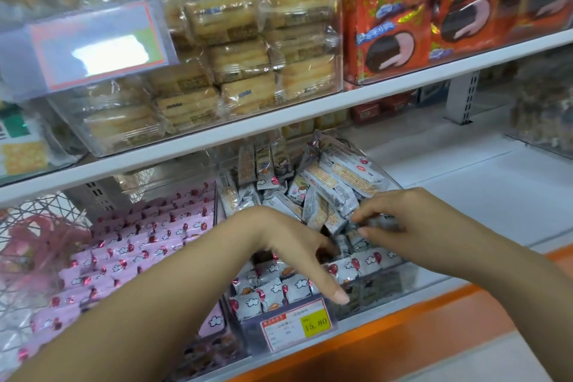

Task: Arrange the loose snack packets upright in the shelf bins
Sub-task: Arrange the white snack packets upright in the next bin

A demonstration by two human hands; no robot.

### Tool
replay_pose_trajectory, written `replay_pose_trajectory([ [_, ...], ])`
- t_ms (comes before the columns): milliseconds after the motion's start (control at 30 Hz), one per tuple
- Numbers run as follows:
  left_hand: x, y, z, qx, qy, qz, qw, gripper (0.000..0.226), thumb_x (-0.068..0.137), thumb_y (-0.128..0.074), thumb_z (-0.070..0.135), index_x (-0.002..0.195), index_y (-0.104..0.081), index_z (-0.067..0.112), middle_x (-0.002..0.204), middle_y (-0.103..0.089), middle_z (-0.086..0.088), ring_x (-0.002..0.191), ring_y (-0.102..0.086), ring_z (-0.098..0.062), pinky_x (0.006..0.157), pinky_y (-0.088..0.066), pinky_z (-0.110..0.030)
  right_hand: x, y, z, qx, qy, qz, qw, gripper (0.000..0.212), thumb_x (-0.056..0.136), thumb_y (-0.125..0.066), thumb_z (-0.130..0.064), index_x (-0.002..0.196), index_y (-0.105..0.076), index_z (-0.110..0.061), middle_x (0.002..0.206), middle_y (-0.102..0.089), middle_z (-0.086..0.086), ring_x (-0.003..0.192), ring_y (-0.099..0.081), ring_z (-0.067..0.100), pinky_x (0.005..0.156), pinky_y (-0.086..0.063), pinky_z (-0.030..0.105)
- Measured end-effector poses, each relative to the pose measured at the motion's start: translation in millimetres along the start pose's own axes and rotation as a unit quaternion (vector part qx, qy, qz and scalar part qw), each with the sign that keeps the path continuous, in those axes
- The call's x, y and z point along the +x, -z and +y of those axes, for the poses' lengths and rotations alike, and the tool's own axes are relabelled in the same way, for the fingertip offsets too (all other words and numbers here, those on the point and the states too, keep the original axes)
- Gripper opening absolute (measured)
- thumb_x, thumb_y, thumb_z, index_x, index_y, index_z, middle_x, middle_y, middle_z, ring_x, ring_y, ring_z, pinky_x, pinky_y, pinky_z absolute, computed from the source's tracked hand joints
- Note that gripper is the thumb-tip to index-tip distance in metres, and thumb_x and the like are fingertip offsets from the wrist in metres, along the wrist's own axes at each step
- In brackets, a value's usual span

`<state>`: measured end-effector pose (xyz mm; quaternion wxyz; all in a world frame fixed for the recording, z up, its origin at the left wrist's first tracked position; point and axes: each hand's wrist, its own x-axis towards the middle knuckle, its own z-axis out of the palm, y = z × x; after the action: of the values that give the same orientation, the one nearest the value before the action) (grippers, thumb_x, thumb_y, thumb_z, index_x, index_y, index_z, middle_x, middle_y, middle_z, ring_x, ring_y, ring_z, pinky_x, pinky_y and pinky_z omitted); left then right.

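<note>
Two shelf levels fill the view: the upper shelf carries a clear tub of yellow cake packs and a stack of red biscuit packs, and the lower shelf carries the work. On it, at the left, stands a wire basket, then a bin of pink packets already lying in tidy rows. Just beside that is the clear bin that both hands are in.

Inside this bin, the rear half holds a loose heap of silver-white packets, tumbled with their long axes pointing every way, many leaning to the right. The front half holds upright rows, with a dark gap between rows and heap.

The left grip reaches down into that gap, one finger straight along the front of the bin. Its other fingers are hidden, so I cannot tell whether it holds anything. The right grip is narrow, thumb and fingertips pinching what looks like one blurred packet at the heap's near right edge, lying roughly crosswise.

That packet sits just right of the gap, so the right grip is the nearer one. It probably needs turning on end and setting leftward, with the left wrist and leaning heap crowding the way. A yellow price tag hangs on the bin's front.
</note>
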<state>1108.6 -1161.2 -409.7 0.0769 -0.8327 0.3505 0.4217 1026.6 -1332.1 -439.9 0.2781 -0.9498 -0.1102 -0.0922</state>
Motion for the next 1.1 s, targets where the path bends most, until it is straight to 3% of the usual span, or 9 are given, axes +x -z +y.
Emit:
replay_pose_trajectory([
  [333, 7, -6, -11, -0.031, 0.002, 0.019, 0.999, 0.094, 0.084, -0.06, 0.057, 0.153, -0.009, 0.019, 0.16, -0.01, 0.001, 0.146, -0.015, -0.017, 0.117, -0.02, -0.035, 0, -3, -2, -0.005, 0.0, -0.024, 1.0, 0.024, 0.085, -0.067, -0.035, 0.108, -0.068, -0.033, 0.104, -0.064, -0.019, 0.097, -0.056, -0.003, 0.089, -0.047, 0.024],
  [533, 2, -14, -21, -0.115, -0.026, 0.088, 0.989, 0.077, 0.085, -0.066, 0.046, 0.146, -0.025, 0.021, 0.148, -0.035, 0.003, 0.133, -0.037, -0.016, 0.11, -0.034, -0.032, -1, -3, -6, -0.004, 0.004, -0.025, 1.0, 0.023, 0.085, -0.066, -0.034, 0.108, -0.068, -0.033, 0.101, -0.065, -0.019, 0.093, -0.056, -0.004, 0.086, -0.047, 0.022],
  [700, -8, -25, -35, -0.153, -0.056, 0.16, 0.974, 0.045, 0.086, -0.061, 0.052, 0.124, -0.044, 0.033, 0.121, -0.057, 0.006, 0.111, -0.056, -0.014, 0.1, -0.044, -0.043, -1, -6, -12, -0.005, 0.014, -0.028, 0.999, 0.03, 0.086, -0.064, -0.029, 0.116, -0.065, -0.034, 0.107, -0.065, -0.019, 0.096, -0.055, -0.005, 0.087, -0.044, 0.014],
  [833, -15, -33, -40, -0.165, -0.076, 0.217, 0.959, 0.043, 0.076, -0.052, 0.069, 0.113, -0.045, 0.05, 0.115, -0.059, -0.011, 0.107, -0.058, -0.034, 0.094, -0.046, -0.056, 0, -11, -19, -0.024, 0.035, -0.032, 0.999, 0.035, 0.086, -0.063, -0.035, 0.121, -0.062, -0.035, 0.106, -0.067, -0.018, 0.095, -0.058, 0.0, 0.086, -0.046, 0.018],
  [900, -19, -34, -43, -0.185, -0.094, 0.225, 0.952, 0.04, 0.081, -0.051, 0.069, 0.116, -0.043, 0.053, 0.108, -0.059, -0.023, 0.093, -0.061, -0.035, 0.089, -0.049, -0.057, 1, -15, -21, -0.041, 0.05, -0.032, 0.997, 0.035, 0.088, -0.06, -0.04, 0.122, -0.06, -0.037, 0.092, -0.064, -0.025, 0.081, -0.052, -0.008, 0.08, -0.037, 0.007],
  [933, -23, -33, -44, -0.197, -0.106, 0.225, 0.948, 0.035, 0.087, -0.05, 0.063, 0.119, -0.041, 0.052, 0.092, -0.056, -0.024, 0.076, -0.056, -0.028, 0.08, -0.051, -0.048, 2, -17, -22, -0.059, 0.056, -0.029, 0.996, 0.034, 0.088, -0.058, -0.043, 0.122, -0.059, -0.039, 0.083, -0.058, -0.028, 0.076, -0.048, -0.009, 0.08, -0.032, 0.008],
  [1000, -28, -33, -43, -0.216, -0.117, 0.223, 0.943, 0.027, 0.095, -0.044, 0.049, 0.122, -0.038, 0.049, 0.067, -0.032, -0.013, 0.058, -0.032, -0.02, 0.058, -0.035, -0.031, 2, -20, -24, -0.102, 0.064, -0.011, 0.993, 0.032, 0.09, -0.052, -0.051, 0.119, -0.058, -0.039, 0.088, -0.061, -0.023, 0.083, -0.051, -0.004, 0.093, -0.027, 0.018],
  [1067, -31, -33, -42, -0.222, -0.118, 0.228, 0.941, 0.027, 0.097, -0.041, 0.046, 0.123, -0.036, 0.048, 0.064, -0.026, -0.006, 0.057, -0.026, -0.019, 0.057, -0.029, -0.031, 3, -23, -27, -0.136, 0.065, 0.007, 0.989, 0.034, 0.09, -0.047, -0.056, 0.116, -0.057, -0.037, 0.103, -0.064, -0.018, 0.096, -0.055, 0.003, 0.098, -0.022, 0.023],
  [1100, -32, -33, -42, -0.222, -0.12, 0.23, 0.94, 0.028, 0.097, -0.041, 0.048, 0.124, -0.036, 0.048, 0.066, -0.031, -0.012, 0.059, -0.028, -0.019, 0.058, -0.032, -0.034, 3, -25, -28, -0.145, 0.064, 0.011, 0.987, 0.033, 0.089, -0.046, -0.057, 0.113, -0.057, -0.037, 0.104, -0.064, -0.017, 0.098, -0.055, 0.005, 0.096, -0.02, 0.025],
])
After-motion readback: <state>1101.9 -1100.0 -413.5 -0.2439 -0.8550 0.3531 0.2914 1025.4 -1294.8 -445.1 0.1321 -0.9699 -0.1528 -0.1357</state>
